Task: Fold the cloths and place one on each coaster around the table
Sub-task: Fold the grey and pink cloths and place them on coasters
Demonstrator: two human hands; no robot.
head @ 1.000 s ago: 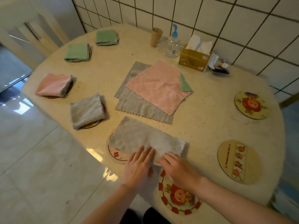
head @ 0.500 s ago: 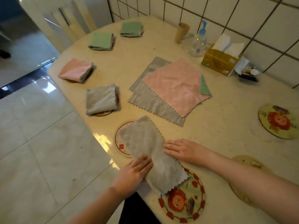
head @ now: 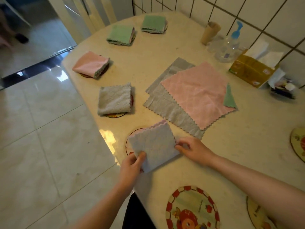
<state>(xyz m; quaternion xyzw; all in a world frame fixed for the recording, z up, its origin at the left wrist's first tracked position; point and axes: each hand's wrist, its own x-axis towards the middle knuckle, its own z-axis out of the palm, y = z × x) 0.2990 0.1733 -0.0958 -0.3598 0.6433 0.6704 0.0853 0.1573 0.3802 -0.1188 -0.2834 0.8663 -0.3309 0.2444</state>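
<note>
A folded grey cloth [head: 154,146] lies partly over a red-rimmed coaster [head: 130,141] near the table's front edge. My left hand [head: 132,167] pinches its near corner, and my right hand [head: 192,150] pinches its right edge. Folded cloths sit on coasters along the left side: grey [head: 114,100], pink [head: 90,64], and two green ones [head: 120,34] [head: 154,23]. A flat pile with a pink cloth [head: 196,95] on top of grey and green ones lies at the table's middle. Uncovered coasters show at the front [head: 192,209], front right [head: 260,215] and right edge [head: 297,144].
By the tiled wall stand a cardboard tube [head: 210,33], a clear pump bottle [head: 231,45], a yellow tissue box [head: 252,70] and a small tray of oddments [head: 283,90]. A pale chair [head: 85,15] stands at the far left corner. Glossy floor tiles [head: 41,138] lie left of the table.
The long grey strip has been folded in half into a square. Both hands moved to its edges, and the cloth now lies further over the red-rimmed coaster.
</note>
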